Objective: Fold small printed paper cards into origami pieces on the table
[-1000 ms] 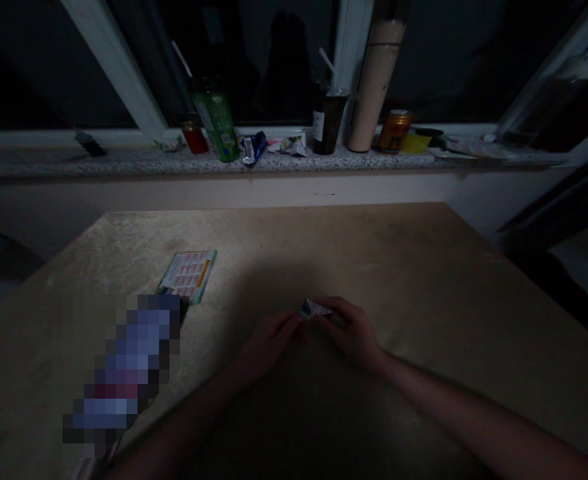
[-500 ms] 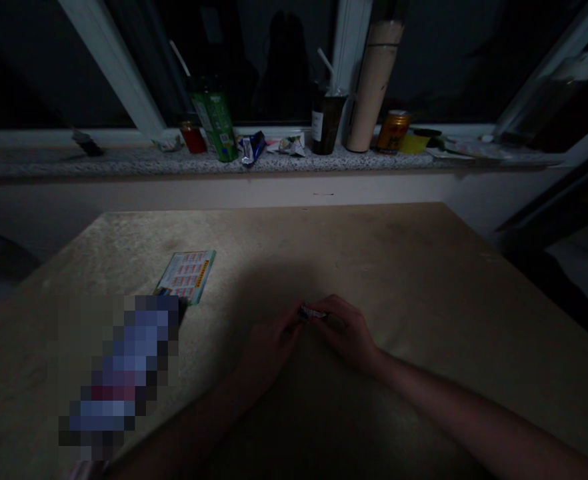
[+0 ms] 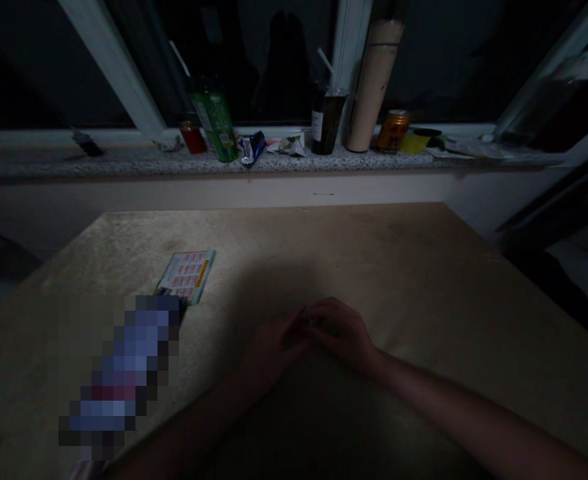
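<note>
Over the middle of the table [image 3: 374, 260], my left hand [image 3: 277, 343] and my right hand [image 3: 344, 330] meet at the fingertips. Both are closed in a pinch around something small [image 3: 307, 319]. Only a thin pale sliver of it shows between the fingers; its kind is too dark and too covered to make out. A dark shadow spreads on the tabletop around my hands. To the left of them lies a printed card [image 3: 189, 273] with rows of red figures and a yellow strip.
A pixelated bluish item [image 3: 134, 360] lies at the left. Along the granite windowsill [image 3: 284, 163] stand a green bottle [image 3: 217, 127], a red jar [image 3: 193, 137], a dark cup with a straw [image 3: 327, 127], a tall pinkish flask [image 3: 374, 87] and a golden can [image 3: 393, 131], among crumpled wrappers [image 3: 252, 148].
The small dark item with pale markings, seen between my fingertips before, is now mostly hidden as my fingers have turned it and drawn closer. The rest stays put.
</note>
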### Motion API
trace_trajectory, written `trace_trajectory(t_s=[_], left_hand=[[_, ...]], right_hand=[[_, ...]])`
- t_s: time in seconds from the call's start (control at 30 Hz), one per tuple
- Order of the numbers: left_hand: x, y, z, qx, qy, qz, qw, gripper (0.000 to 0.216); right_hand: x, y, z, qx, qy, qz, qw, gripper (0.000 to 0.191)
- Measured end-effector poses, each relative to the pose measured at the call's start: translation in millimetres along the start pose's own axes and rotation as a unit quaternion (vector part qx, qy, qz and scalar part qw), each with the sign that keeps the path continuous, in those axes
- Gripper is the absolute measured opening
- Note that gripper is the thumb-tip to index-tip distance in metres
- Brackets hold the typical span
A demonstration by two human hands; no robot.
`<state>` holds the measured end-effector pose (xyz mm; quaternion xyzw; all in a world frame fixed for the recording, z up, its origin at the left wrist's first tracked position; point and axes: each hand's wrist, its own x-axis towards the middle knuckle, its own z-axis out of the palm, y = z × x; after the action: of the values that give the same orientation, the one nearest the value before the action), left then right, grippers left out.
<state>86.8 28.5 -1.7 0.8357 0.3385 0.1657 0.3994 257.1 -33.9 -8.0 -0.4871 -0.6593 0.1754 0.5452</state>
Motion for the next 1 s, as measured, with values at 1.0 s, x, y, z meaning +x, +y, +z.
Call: trace_trajectory(t_s=[1.0], left_hand=[[8.5,6.8,-9.6,-0.212,-0.018,-0.068,0.975,0.03]], right_hand=[[3.4,1.4,-2.4,0.023,-0.024,0.021,0.999,0.02]])
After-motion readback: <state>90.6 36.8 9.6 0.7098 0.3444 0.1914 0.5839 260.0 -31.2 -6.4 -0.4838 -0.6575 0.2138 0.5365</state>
